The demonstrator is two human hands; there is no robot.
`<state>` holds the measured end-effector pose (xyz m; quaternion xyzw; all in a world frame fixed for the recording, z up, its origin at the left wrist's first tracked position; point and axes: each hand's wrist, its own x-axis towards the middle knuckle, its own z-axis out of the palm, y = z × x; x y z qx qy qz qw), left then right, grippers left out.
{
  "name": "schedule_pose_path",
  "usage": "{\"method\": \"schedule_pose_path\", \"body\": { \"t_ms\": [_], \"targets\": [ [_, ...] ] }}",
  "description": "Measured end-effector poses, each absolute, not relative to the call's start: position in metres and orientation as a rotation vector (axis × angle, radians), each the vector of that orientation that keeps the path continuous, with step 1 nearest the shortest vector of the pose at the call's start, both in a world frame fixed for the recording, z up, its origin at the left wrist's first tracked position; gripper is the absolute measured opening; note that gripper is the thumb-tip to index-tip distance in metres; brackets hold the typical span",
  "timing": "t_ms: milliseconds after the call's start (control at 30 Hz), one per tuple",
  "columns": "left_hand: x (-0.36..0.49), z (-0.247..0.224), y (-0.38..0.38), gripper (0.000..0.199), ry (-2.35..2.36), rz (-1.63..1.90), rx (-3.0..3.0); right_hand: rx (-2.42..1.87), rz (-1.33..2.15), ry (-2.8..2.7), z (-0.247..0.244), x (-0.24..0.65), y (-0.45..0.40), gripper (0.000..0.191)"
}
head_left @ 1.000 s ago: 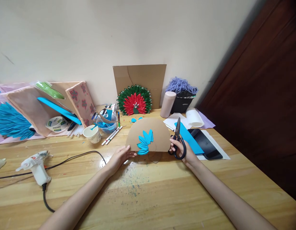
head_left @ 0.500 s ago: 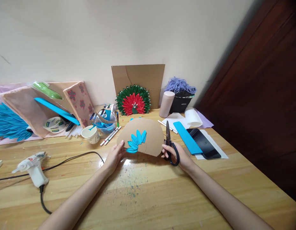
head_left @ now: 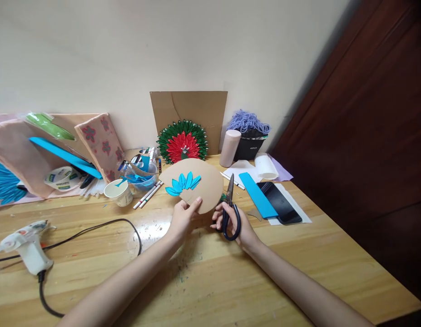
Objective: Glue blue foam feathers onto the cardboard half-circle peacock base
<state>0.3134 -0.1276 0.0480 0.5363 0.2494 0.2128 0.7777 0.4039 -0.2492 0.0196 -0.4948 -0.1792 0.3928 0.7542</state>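
Note:
My left hand (head_left: 185, 219) grips the lower edge of a rounded piece of cardboard (head_left: 209, 181), thumb on its front face. Several blue ribbon petals (head_left: 183, 182) fan out on the cardboard's left part. In my right hand (head_left: 235, 222) is a pair of black-handled scissors (head_left: 231, 206), blades together and pointing up, just right of the cardboard. My right fingers are near the cardboard's lower right edge; I cannot tell whether they touch it. Behind stands a red and green ribbon peacock (head_left: 183, 141), its lower part hidden by the cardboard.
A white glue gun (head_left: 29, 250) with a black cord lies at the left. Nearby stand a paper cup (head_left: 119, 194) and a plastic bowl (head_left: 142, 181) of blue scraps. Rightward lie a blue strip (head_left: 258, 195) and a phone (head_left: 280, 203). Behind is a pink bottle (head_left: 230, 149).
My left hand has moved from the cardboard's left side to its bottom edge, and the cardboard has turned and shifted left. My right hand, scissors still in it, has come off the cardboard's right side.

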Motion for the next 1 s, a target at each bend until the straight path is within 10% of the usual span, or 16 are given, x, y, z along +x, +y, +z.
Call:
{"method": "schedule_pose_path", "body": {
  "t_ms": [300, 1000],
  "targets": [
    [0.314, 0.048, -0.130, 0.035, 0.578, 0.520, 1.215, -1.134, 1.111, -0.443, 0.015, 0.417, -0.250, 0.078],
    [0.317, 0.050, -0.137, 0.032, 0.603, 0.592, 1.244, -1.474, 0.742, -0.578, 0.008, 0.408, -0.256, 0.060]
  ]
}}
